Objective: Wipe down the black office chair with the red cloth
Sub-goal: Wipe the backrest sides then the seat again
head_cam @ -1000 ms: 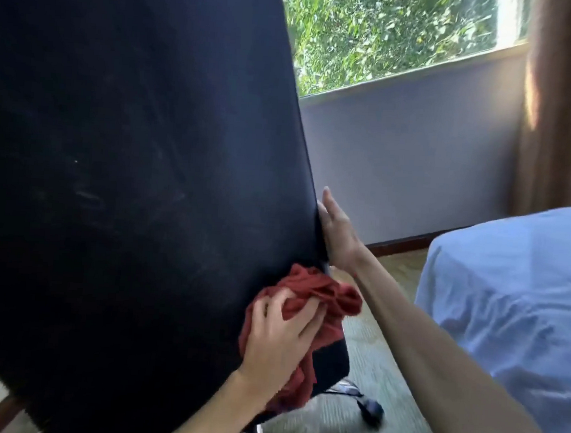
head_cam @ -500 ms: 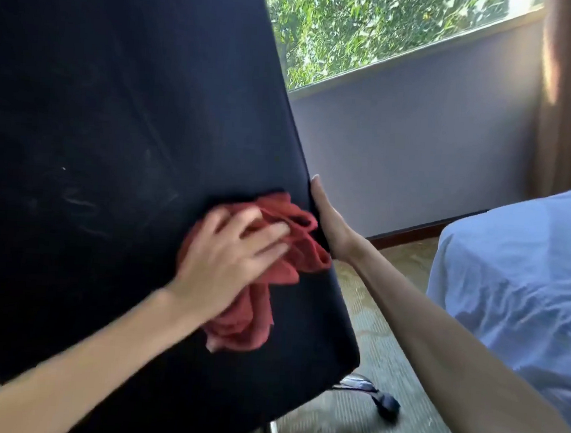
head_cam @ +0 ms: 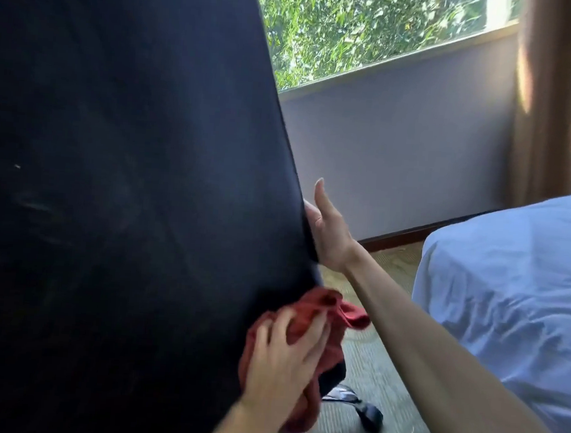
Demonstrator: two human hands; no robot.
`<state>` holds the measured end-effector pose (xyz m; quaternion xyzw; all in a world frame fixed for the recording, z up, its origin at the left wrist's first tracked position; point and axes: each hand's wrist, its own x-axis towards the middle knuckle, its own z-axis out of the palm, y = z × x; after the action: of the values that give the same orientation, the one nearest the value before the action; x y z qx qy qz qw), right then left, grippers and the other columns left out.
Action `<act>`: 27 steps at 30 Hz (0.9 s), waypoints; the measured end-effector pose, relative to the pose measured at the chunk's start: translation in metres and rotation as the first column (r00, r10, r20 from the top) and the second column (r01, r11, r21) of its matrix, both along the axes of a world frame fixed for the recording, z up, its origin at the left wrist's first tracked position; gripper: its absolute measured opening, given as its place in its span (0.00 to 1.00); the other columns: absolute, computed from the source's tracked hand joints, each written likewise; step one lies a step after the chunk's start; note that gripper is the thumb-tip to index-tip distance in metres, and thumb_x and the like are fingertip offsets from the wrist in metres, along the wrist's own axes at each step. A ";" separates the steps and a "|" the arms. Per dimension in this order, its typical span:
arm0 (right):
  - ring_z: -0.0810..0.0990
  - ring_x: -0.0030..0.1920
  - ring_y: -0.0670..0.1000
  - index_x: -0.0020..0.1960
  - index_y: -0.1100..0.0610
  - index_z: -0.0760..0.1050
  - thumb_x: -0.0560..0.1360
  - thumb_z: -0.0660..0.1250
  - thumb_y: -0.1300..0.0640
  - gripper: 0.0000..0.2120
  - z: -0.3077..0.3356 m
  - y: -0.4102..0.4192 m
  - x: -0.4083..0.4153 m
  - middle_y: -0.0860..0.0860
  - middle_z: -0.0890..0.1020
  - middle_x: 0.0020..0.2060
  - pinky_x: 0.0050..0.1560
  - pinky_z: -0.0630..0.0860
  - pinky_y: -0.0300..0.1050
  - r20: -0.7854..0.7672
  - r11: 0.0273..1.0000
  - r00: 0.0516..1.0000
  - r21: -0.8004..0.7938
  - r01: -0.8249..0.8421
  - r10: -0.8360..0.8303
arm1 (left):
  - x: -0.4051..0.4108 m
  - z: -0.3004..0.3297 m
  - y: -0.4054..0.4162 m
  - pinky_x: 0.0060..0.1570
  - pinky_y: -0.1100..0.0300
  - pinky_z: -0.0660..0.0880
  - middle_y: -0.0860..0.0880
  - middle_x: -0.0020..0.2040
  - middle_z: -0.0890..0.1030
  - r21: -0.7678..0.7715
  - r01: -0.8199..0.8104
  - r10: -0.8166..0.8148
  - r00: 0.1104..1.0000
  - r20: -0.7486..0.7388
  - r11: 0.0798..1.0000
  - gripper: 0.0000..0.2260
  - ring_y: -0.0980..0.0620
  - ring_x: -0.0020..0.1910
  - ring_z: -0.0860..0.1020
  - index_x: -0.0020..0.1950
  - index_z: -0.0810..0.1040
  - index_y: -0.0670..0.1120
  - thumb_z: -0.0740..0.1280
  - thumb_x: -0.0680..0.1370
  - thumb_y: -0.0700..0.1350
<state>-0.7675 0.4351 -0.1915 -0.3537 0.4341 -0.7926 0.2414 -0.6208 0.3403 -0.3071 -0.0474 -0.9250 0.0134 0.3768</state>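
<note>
The black office chair (head_cam: pixel 117 187) fills the frame from 12 o'clock round to 8 o'clock, its broad dark back tilted so that its right edge runs diagonally down toward 5 o'clock. At about 6 o'clock the left hand (head_cam: pixel 279 361) is spread flat with fingers splayed, pressing the bunched red cloth (head_cam: pixel 317 315) against the lower right corner of the chair back; part of the cloth sticks out past the edge toward 4 o'clock. Just right of centre the right hand (head_cam: pixel 327 232) rests against the chair's edge, palm to it and fingers extended, though whether the hidden fingers curl round the far side cannot be told. Below the corner, a chair base leg with a caster (head_cam: pixel 369 416) stands on the carpet (head_cam: pixel 377 375). A bed in pale blue sheets (head_cam: pixel 514 300) lies at 3 to 4 o'clock, near the chair, with a window (head_cam: pixel 358 28) at 1 o'clock and a brown curtain (head_cam: pixel 556 100) at 2 o'clock.
</note>
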 end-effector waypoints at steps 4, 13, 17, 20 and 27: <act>0.79 0.60 0.39 0.60 0.46 0.76 0.75 0.46 0.31 0.30 0.005 0.002 0.010 0.39 0.83 0.57 0.60 0.73 0.35 -0.106 0.994 0.994 0.100 0.049 -0.038 | -0.006 -0.062 -0.010 0.58 0.62 0.65 0.70 0.63 0.74 -0.351 0.168 -0.072 0.960 0.269 0.921 0.18 0.64 0.49 0.77 0.66 0.67 0.74 0.58 0.77 0.63; 0.81 0.58 0.43 0.57 0.55 0.79 0.82 0.47 0.37 0.28 0.004 -0.010 0.025 0.44 0.84 0.54 0.61 0.76 0.43 -0.291 0.947 0.903 -0.041 0.317 -0.315 | 0.063 0.212 -0.080 0.53 0.46 0.70 0.54 0.68 0.77 -0.593 -0.146 -0.113 0.919 -0.378 0.792 0.17 0.42 0.58 0.73 0.63 0.79 0.56 0.64 0.78 0.40; 0.79 0.54 0.42 0.64 0.52 0.73 0.80 0.50 0.37 0.25 0.034 -0.022 0.041 0.35 0.81 0.51 0.56 0.73 0.48 -0.458 0.747 0.616 -0.185 0.639 -0.641 | 0.104 0.382 -0.090 0.56 0.44 0.70 0.51 0.68 0.76 -0.456 -0.347 -0.071 0.728 -0.682 0.819 0.14 0.36 0.56 0.74 0.64 0.80 0.52 0.70 0.79 0.42; 0.73 0.61 0.41 0.76 0.47 0.59 0.80 0.56 0.42 0.26 0.089 -0.024 0.062 0.38 0.73 0.65 0.55 0.66 0.37 -0.506 0.572 0.367 -0.341 0.746 -0.780 | 0.105 0.389 -0.084 0.57 0.44 0.71 0.51 0.69 0.76 -0.368 -0.371 -0.024 0.677 -0.736 0.853 0.15 0.36 0.56 0.74 0.65 0.80 0.52 0.69 0.79 0.44; 0.67 0.69 0.63 0.77 0.37 0.57 0.78 0.61 0.39 0.29 0.152 -0.052 0.082 0.61 0.59 0.75 0.68 0.68 0.58 -0.562 0.249 -0.073 -0.474 0.845 -0.824 | 0.066 0.122 -0.091 0.55 0.76 0.63 0.65 0.57 0.76 -0.178 -0.127 0.045 0.914 -0.404 0.976 0.17 0.59 0.56 0.74 0.59 0.70 0.79 0.70 0.73 0.65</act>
<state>-0.6854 0.3831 -0.0392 -0.2896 0.6194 -0.5400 -0.4908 -0.5552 0.2497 -0.1853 -0.0406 -0.8241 0.1325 0.5492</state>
